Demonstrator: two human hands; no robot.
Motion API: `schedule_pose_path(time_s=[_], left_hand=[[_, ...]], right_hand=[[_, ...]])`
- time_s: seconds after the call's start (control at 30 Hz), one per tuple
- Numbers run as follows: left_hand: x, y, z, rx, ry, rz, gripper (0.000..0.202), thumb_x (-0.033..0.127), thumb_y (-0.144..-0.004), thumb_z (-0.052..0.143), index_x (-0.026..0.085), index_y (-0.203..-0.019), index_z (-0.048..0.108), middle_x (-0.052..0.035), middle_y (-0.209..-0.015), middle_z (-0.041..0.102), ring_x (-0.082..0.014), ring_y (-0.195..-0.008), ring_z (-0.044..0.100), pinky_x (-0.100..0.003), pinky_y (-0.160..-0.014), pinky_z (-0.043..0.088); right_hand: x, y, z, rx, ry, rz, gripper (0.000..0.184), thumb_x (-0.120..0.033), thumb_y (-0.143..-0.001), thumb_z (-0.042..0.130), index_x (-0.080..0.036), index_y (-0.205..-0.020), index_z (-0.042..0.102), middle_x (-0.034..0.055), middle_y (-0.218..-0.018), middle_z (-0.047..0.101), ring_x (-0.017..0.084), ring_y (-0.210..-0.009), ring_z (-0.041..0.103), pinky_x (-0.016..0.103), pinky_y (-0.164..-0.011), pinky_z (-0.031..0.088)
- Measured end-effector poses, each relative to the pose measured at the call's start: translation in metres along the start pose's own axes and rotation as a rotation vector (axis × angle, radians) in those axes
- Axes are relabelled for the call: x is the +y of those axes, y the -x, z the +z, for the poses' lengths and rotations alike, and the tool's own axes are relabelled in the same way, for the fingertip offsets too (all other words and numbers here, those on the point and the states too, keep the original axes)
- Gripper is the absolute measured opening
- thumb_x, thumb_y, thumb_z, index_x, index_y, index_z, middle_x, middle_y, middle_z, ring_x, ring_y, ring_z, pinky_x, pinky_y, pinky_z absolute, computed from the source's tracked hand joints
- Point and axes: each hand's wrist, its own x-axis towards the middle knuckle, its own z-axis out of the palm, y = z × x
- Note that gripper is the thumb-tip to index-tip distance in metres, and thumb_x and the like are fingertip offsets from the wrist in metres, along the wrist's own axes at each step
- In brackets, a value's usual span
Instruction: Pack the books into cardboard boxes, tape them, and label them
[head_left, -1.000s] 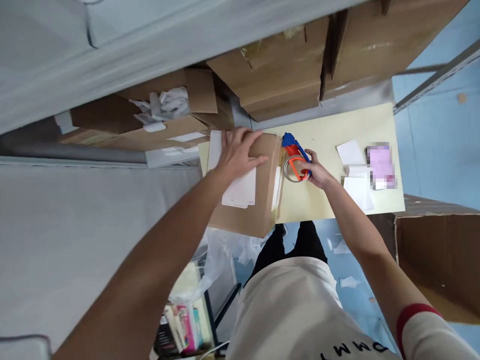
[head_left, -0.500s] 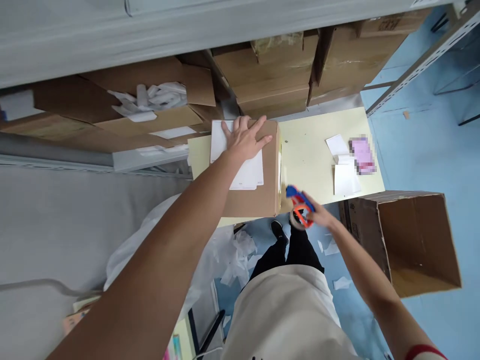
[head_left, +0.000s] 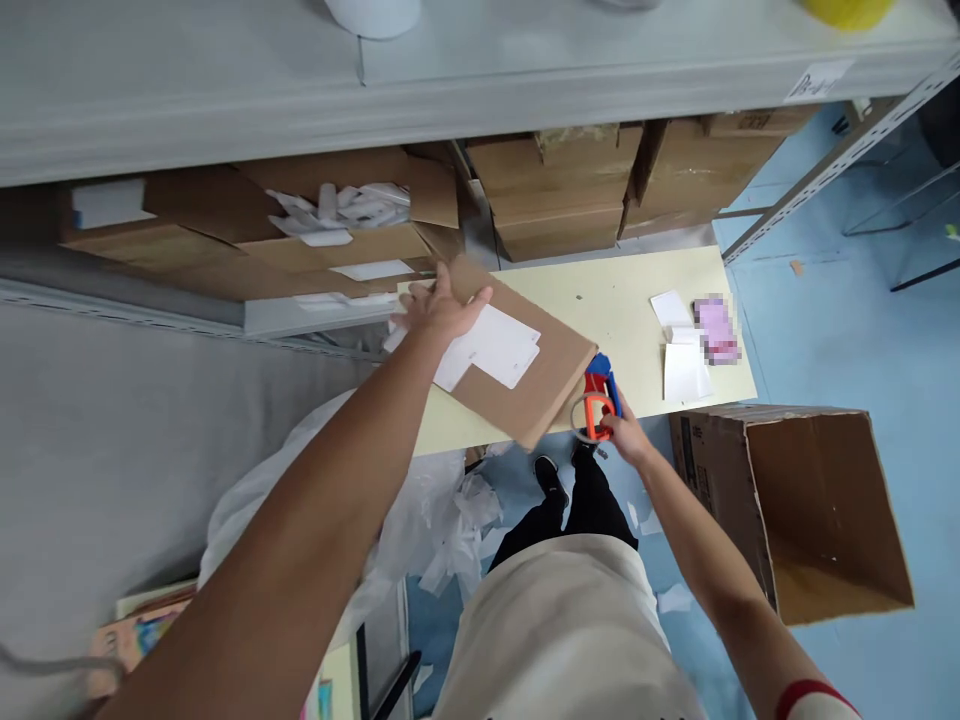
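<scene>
A flat brown cardboard box (head_left: 538, 378) lies skewed on the pale yellow table (head_left: 622, 300), one corner hanging over the front edge. White labels (head_left: 496, 346) are stuck on its top. My left hand (head_left: 441, 308) rests flat on the box's far left corner with its fingers spread. My right hand (head_left: 621, 428) grips a red and blue tape dispenser (head_left: 596, 398) by its handle, right beside the box's near right corner at the table's front edge.
White papers (head_left: 681, 360) and a pink item (head_left: 716, 328) lie at the table's right end. An open empty carton (head_left: 817, 500) stands on the blue floor at right. Stacked cartons (head_left: 555, 190) fill the shelf behind the table. Plastic wrap (head_left: 442, 510) lies below left.
The box has turned on the table and now sits at an angle. My right hand brought the tape dispenser from the tabletop down to the front edge by the box's corner.
</scene>
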Motion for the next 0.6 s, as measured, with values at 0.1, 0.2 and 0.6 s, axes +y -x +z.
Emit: schedule_pose_path(time_s=[0.1,0.2,0.6], left_hand=[[-0.024,0.027,-0.009,-0.042,-0.025,-0.054,0.125,0.088,-0.064,0.046,0.018,-0.159,0.007,-0.0313,-0.15,0.037,-0.0535,-0.136,0.033,-0.071,-0.101,0.025],[-0.027,0.045,-0.011,0.016,-0.115,0.107,0.123,0.087,-0.064,0.05,0.019,-0.159,0.011,-0.0302,-0.155,0.031,-0.0542,-0.142,0.021,-0.072,-0.104,0.019],[-0.01,0.033,-0.006,0.001,-0.241,0.453,0.099,0.077,-0.076,0.049,0.028,-0.157,0.019,-0.0186,-0.152,0.038,-0.0449,-0.141,0.026,-0.057,-0.11,0.016]], right_hand=[[-0.056,-0.049,-0.019,0.031,-0.041,0.052,0.078,-0.021,-0.059,0.054,-0.031,-0.136,0.051,-0.0033,-0.079,0.062,0.012,-0.055,0.045,0.025,-0.051,0.043],[-0.098,-0.081,-0.03,-0.094,0.029,0.099,0.058,-0.024,-0.06,0.058,-0.026,-0.118,0.062,-0.0031,-0.072,0.059,0.011,-0.053,0.042,0.026,-0.051,0.042],[-0.036,-0.015,-0.052,-0.204,0.245,0.151,0.089,-0.007,-0.053,0.055,-0.023,-0.14,0.051,-0.0022,-0.079,0.066,0.013,-0.06,0.051,0.027,-0.055,0.044]])
